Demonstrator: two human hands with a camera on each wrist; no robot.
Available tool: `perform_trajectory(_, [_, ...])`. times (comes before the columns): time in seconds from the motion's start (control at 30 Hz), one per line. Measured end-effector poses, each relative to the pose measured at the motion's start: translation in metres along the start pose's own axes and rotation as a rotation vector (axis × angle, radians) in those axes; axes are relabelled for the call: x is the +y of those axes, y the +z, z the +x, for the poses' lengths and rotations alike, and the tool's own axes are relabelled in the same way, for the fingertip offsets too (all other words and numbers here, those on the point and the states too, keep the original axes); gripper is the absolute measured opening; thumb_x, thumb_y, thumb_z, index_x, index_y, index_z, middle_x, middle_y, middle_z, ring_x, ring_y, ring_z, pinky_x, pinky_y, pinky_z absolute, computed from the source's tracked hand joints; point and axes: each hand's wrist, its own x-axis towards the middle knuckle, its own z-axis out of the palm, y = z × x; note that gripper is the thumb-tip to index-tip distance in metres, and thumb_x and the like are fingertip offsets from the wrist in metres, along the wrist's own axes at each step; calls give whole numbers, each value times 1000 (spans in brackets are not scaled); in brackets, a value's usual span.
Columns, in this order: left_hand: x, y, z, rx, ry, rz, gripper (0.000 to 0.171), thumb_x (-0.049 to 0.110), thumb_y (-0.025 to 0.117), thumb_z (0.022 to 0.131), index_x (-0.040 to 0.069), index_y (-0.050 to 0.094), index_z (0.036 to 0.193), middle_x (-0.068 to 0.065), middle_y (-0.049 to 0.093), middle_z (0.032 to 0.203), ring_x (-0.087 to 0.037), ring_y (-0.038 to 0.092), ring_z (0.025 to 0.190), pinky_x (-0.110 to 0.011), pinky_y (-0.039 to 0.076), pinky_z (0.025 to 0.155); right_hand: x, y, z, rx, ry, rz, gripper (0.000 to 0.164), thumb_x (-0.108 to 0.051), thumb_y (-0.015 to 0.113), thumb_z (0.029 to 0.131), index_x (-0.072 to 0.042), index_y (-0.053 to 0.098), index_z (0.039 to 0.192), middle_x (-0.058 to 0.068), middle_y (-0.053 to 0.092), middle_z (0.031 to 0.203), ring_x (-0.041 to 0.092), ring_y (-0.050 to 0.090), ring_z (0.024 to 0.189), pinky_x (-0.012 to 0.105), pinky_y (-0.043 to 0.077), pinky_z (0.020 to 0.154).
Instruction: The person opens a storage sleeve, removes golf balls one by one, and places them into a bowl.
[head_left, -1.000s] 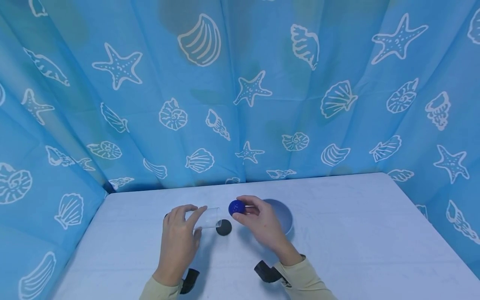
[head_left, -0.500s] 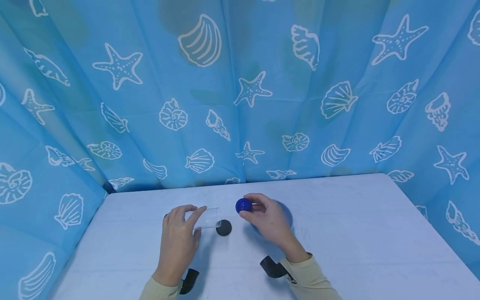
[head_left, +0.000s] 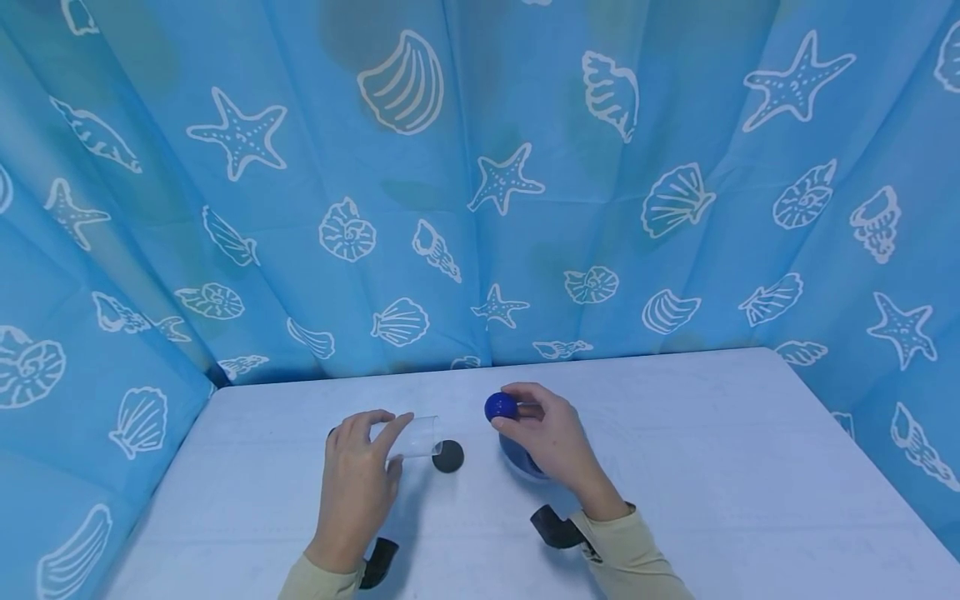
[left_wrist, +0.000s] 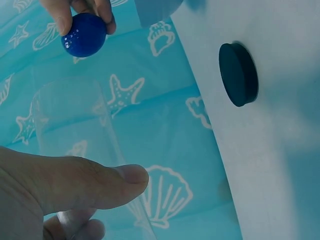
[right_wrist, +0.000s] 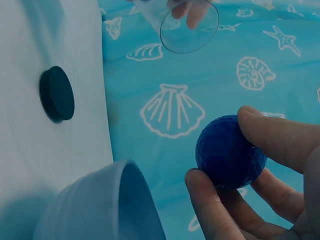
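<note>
we see the left hand (head_left: 356,479) with its thumb and fingers curled round a clear cylinder (head_left: 420,436), parted just as far as its width. the cylinder is raised over the counter (head_left: 720,475) and sticks out past these fingers. its long axis runs roughly level from side to side, and the rim we can see points toward the right hand (head_left: 555,437).

there, we find a blue ball (head_left: 501,406) pinched at the fingertips, thumb on one side and fingers on the other, spread only as wide as the ball. it is round and dimpled, held in the air beyond the cylinder's rim and apart from it.

we see a blue-gray bowl (head_left: 517,461) on the counter, partly hidden by the right hand. a black disc (head_left: 448,457) lies flat between the bowl and the left hand.
</note>
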Motion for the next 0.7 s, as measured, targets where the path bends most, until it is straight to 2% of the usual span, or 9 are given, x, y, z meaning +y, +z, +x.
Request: perform_trajectory(0.7, [1,1,0,-6,5,8,60,3,83,61,18,65,115,-10,58,110,-29,48,108,-49,36,97,11,-14,7,-20,66,-93,43,-29,74,79,-26,57,119,3,57,121,19,59,106,42,49,88])
